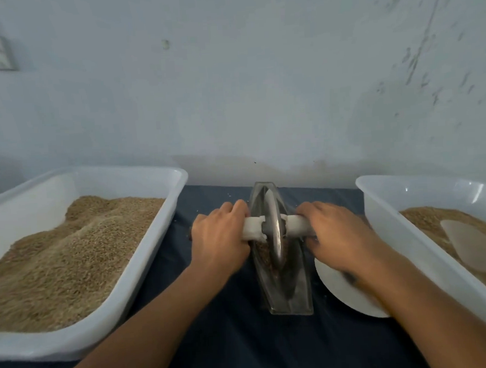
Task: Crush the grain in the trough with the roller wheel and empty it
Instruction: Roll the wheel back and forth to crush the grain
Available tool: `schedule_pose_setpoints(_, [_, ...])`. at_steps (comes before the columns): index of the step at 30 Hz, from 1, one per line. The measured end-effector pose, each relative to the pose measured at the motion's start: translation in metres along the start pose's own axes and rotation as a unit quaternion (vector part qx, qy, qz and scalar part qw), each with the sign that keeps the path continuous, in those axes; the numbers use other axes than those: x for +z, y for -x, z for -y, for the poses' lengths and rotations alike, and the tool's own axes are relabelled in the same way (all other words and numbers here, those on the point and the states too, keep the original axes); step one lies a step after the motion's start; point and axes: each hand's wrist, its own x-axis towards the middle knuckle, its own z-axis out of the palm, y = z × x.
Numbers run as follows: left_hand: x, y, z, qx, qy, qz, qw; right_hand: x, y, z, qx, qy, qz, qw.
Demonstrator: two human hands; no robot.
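While both hands curl round its white axle, left hand and right hand clamped either side, roller wheel upright in the metal trough, grain beneath, mid-worktop near the back edge, between two white grain tubs.

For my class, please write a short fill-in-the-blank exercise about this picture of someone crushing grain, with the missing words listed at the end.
1. The left hand and right hand each grip one end of the roller wheel's ____.
2. The roller wheel stands in the metal ____, which holds brown grain.
3. The white tub on the left is filled with ____.
4. The translucent scoop lies in the tub on the ____.

Missing words: handle; trough; grain; right
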Motion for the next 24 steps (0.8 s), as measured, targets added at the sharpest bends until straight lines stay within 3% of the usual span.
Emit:
schedule_pose_setpoints(3, [0.004,-0.001,0.002,0.011,-0.023,0.002,1.0,0.013,-0.004,-0.001,-0.013,0.05,-0.033,0.998])
schedule_pose_setpoints(10, [0.005,-0.011,-0.007,0.056,-0.1,-0.009,0.993,0.032,-0.005,-0.011,0.018,-0.004,-0.077,0.997])
schedule_pose_setpoints(20, [0.005,-0.01,0.003,0.024,-0.106,0.015,0.994,0.034,-0.006,-0.005,0.019,-0.004,-0.118,0.993])
schedule_pose_setpoints(24, [0.002,-0.003,0.006,0.054,-0.094,0.004,0.994,0.037,-0.002,-0.002,0.015,-0.008,-0.131,0.991])
